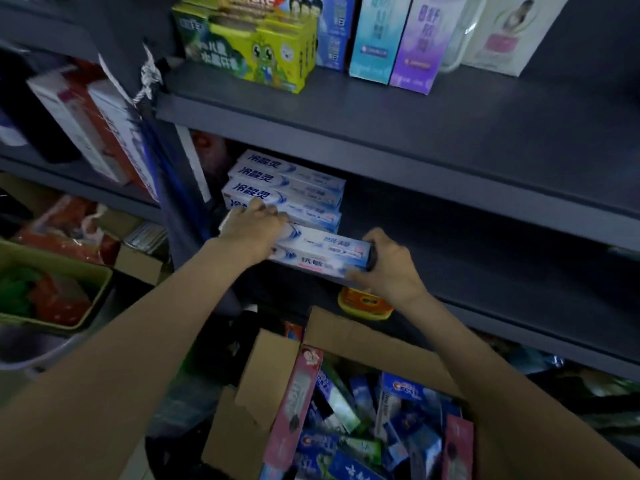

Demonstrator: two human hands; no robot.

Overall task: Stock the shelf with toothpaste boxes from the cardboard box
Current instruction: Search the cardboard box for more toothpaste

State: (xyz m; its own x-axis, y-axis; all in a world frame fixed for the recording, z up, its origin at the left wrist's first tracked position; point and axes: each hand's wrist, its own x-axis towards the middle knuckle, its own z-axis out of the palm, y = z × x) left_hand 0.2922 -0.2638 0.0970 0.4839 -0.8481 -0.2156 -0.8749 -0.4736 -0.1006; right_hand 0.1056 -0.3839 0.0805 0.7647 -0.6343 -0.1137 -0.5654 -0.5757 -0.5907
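The long white-and-blue cardboard toothpaste box lies crosswise to the person, its long axis running left to right and roughly along the front lip of the dark grey metal shelf, so the coming move, as I judge it, is a push straight back and slightly left into the gap in front of the stack. The left hand lies over the box's left end, fingers curled down over its top edge and reaching toward the boxes behind; the right hand cups the right end, thumb on the near face and fingers wrapped round the end cap. Both hands therefore have hold of the same box, one at each end, and neither is nearer than the other. A second, similar box seems to sit directly under the held one, though whether the hands grip both I cannot tell. Just behind, touching or nearly touching the left fingers, stands the stepped stack of matching white-and-blue toothpaste boxes, all lying parallel to the held one. The held box looks crisp and undented, with a pink stripe along its near face. Below, the open brown cardboard box holds a jumble of many more toothpaste boxes, so the stocking is far from done.
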